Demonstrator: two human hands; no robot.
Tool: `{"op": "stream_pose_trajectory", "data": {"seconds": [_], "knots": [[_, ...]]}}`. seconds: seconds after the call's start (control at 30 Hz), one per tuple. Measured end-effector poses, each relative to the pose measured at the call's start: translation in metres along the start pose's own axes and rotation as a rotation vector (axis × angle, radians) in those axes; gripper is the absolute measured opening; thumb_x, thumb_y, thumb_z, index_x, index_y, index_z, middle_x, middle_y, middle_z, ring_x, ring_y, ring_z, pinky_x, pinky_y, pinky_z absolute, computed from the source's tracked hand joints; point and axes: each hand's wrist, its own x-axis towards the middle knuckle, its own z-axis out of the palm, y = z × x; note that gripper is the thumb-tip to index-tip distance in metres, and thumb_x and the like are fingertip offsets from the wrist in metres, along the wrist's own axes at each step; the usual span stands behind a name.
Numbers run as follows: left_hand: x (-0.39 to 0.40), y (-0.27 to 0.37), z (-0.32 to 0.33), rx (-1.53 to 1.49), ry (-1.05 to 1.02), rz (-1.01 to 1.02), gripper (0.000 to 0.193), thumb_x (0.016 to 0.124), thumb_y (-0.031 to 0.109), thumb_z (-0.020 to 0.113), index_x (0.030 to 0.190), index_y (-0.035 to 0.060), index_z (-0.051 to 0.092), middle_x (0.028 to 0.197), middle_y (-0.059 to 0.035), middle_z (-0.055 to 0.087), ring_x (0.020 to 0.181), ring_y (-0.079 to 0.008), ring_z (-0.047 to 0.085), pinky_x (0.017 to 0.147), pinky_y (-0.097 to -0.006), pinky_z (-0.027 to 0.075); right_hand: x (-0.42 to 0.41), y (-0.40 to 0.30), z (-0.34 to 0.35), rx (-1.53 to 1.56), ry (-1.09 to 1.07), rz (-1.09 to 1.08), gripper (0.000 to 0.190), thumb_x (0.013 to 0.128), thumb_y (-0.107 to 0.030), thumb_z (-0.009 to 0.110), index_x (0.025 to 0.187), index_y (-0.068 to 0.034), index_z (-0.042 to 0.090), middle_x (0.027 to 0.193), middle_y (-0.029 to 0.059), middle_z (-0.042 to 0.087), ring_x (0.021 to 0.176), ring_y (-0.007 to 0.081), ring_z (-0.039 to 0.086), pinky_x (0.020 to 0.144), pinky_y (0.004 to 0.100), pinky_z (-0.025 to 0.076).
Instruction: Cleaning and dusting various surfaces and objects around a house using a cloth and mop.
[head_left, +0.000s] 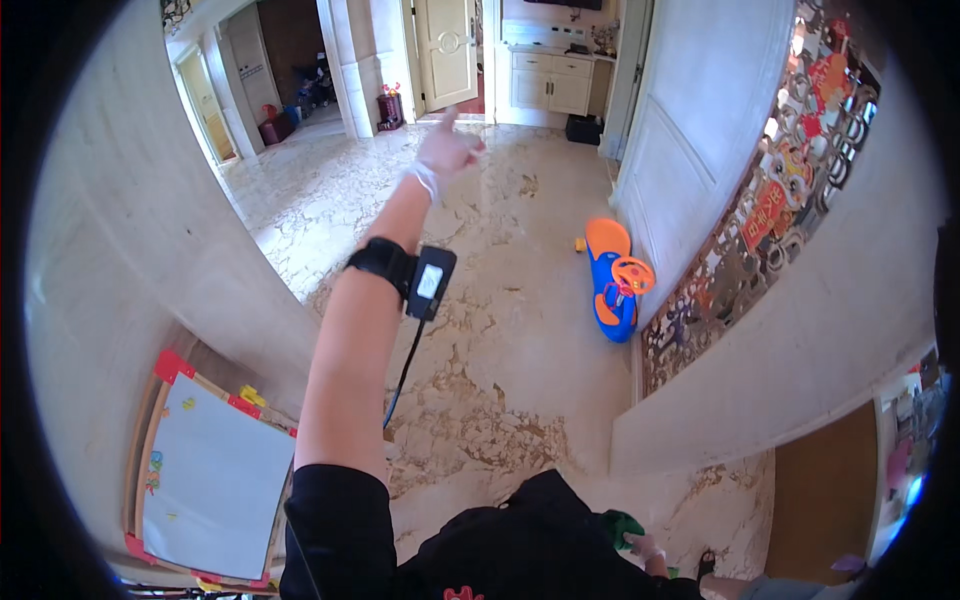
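My left arm reaches forward across the view. My left hand (448, 150), in a thin clear glove, is raised with nothing in it, one finger extended and the others partly curled and blurred. A black strap with a small black device (430, 283) sits on the forearm, and a cable hangs from it. At the lower right, my right hand (643, 546), also in a clear glove, grips a green cloth (619, 527) low beside my black shirt (495, 551). The shirt hides the upper part of that arm.
On the marble floor (480, 337), a blue and orange ride-on toy car (613, 285) stands along the right wall. A child's whiteboard (217, 472) leans at left. Ahead are a cream door (448, 56) and cabinet (551, 82). A person's leg (787, 589) shows lower right.
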Motion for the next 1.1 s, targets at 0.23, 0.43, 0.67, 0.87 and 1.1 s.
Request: {"op": "stream_pose_trajectory", "data": {"seconds": [0.23, 0.43, 0.67, 0.87, 1.1], "knots": [[-0.023, -0.14, 0.094, -0.314, -0.341, -0.423, 0.076, 0.075, 0.02, 0.064, 0.137, -0.0002, 0.024, 0.076, -0.0082, 0.063, 0.057, -0.0141, 0.058, 0.05, -0.0271, 0.048, 0.025, -0.066, -0.003, 0.152, -0.116, 0.066, 0.034, 0.071, -0.025, 0.076, 0.094, -0.002, 0.064, 0.078, 0.0041, 0.062, 0.067, 0.0157, 0.056, 0.061, 0.0318, 0.047], [0.001, -0.267, 0.067, -0.326, -0.095, -0.716, 0.076, 0.075, 0.02, 0.065, 0.137, 0.001, 0.024, 0.079, -0.0094, 0.063, 0.061, -0.0168, 0.06, 0.055, -0.0288, 0.049, 0.068, -0.213, -0.013, 0.089, -0.234, -0.018, 0.037, 0.073, -0.023, 0.074, 0.101, -0.002, 0.063, 0.087, 0.0045, 0.064, 0.078, 0.0156, 0.058, 0.072, 0.0304, 0.047], [-0.007, -0.288, 0.067, -0.106, -0.12, -0.534, 0.071, 0.074, 0.019, 0.069, 0.135, 0.0077, 0.036, 0.103, -0.0113, 0.06, 0.081, -0.0202, 0.06, 0.074, -0.0297, 0.049, 0.127, -0.403, -0.01, 0.014, -0.526, -0.466, 0.047, 0.074, -0.023, 0.073, 0.113, -0.001, 0.059, 0.105, 0.0059, 0.063, 0.095, 0.0147, 0.058, 0.088, 0.0291, 0.045], [-0.055, -0.254, 0.186, 0.056, -0.698, -0.066, 0.102, 0.06, 0.03, 0.081, 0.141, 0.0094, 0.022, 0.138, -0.0211, 0.031, 0.125, -0.0378, 0.034, 0.103, -0.0417, 0.032, -0.008, -0.655, 0.056, -0.238, -0.428, -0.804, 0.052, 0.07, -0.038, 0.07, 0.112, -0.009, 0.06, 0.101, 0.0126, 0.064, 0.092, 0.0209, 0.06, 0.083, 0.0341, 0.044], [-0.053, -0.255, 0.215, -0.112, -0.645, 0.236, 0.048, 0.069, 0.025, 0.07, 0.11, 0.0109, 0.051, 0.12, -0.0119, 0.051, 0.118, -0.0372, 0.042, 0.095, -0.0501, 0.035, -0.121, -0.706, 0.107, -0.119, -0.374, -1.017, 0.055, 0.076, -0.037, 0.066, 0.117, -0.003, 0.054, 0.103, 0.0163, 0.062, 0.095, 0.0215, 0.059, 0.085, 0.0332, 0.044]]}}
